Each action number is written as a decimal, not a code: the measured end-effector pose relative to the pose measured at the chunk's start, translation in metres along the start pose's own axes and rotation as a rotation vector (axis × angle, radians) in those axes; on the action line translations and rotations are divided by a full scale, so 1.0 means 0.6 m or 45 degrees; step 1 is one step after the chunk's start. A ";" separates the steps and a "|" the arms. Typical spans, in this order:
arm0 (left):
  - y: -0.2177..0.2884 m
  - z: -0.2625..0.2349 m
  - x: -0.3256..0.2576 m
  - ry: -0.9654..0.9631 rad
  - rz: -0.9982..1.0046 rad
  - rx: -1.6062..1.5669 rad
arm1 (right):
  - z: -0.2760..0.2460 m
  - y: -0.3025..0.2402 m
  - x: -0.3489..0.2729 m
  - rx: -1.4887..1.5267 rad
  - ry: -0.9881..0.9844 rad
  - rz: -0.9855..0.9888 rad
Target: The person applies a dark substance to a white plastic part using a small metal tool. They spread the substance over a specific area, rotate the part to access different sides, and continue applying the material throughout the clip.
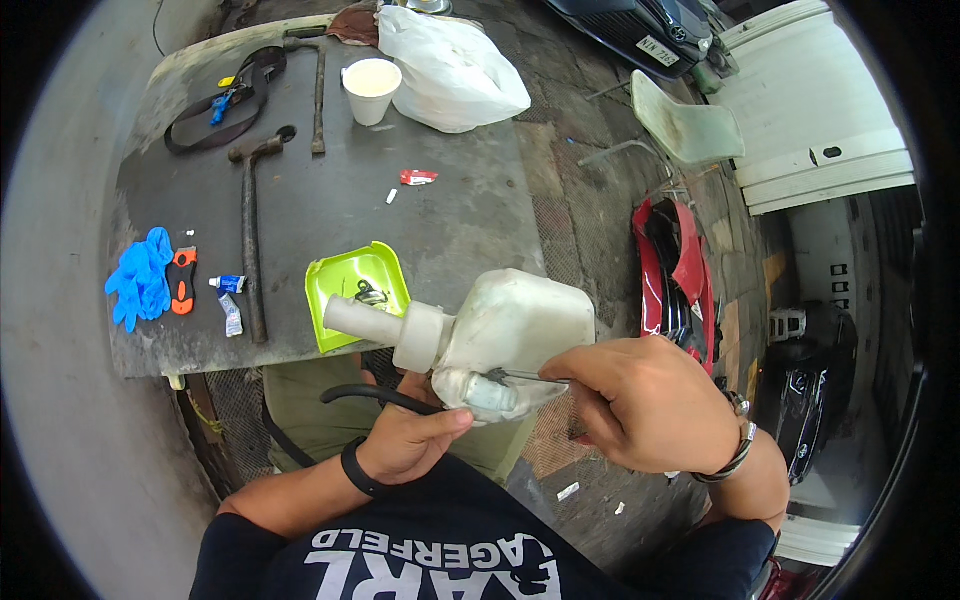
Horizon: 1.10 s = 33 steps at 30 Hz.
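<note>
My left hand [405, 440] has its fingers clamped under the white plastic reservoir [500, 335] beside a black hose [375, 395], while my right hand [645, 405] pinches a thin metal tool [525, 377] against it.

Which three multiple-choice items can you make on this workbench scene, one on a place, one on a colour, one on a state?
1. Where does the paper cup stand?
A. on the green tray
B. on the table near the white plastic bag
C. on the floor

2. What colour are the gloves at the table's left edge?
A. blue
B. red
C. black

3. How is the white plastic tank held?
A. it lies alone on the table
B. in both hands
C. in one hand only

Answers:
1 B: the cup is beside the bag.
2 A: they are plainly blue.
3 B: the left hand supports it below and the right hand grips at its side.
</note>
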State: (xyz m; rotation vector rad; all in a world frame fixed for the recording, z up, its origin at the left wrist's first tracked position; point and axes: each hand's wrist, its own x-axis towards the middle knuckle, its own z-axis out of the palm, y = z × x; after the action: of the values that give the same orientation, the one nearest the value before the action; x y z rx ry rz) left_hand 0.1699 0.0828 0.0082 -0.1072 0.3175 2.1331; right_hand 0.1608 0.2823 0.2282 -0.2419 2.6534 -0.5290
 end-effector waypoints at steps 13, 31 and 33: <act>0.009 0.011 -0.009 0.038 -0.056 -0.130 | 0.036 0.029 -0.054 0.122 0.240 -0.013; -0.005 0.005 -0.006 0.034 -0.026 -0.002 | 0.066 0.041 -0.040 0.412 0.174 0.138; -0.005 0.006 -0.006 0.028 -0.003 0.009 | 0.065 0.041 -0.034 0.452 0.138 0.186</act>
State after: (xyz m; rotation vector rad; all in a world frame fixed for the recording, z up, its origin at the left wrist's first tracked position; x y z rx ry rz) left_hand 0.1744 0.0826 0.0118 -0.1270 0.3381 2.1296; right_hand 0.1940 0.2969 0.1929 0.0889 2.5929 -0.9701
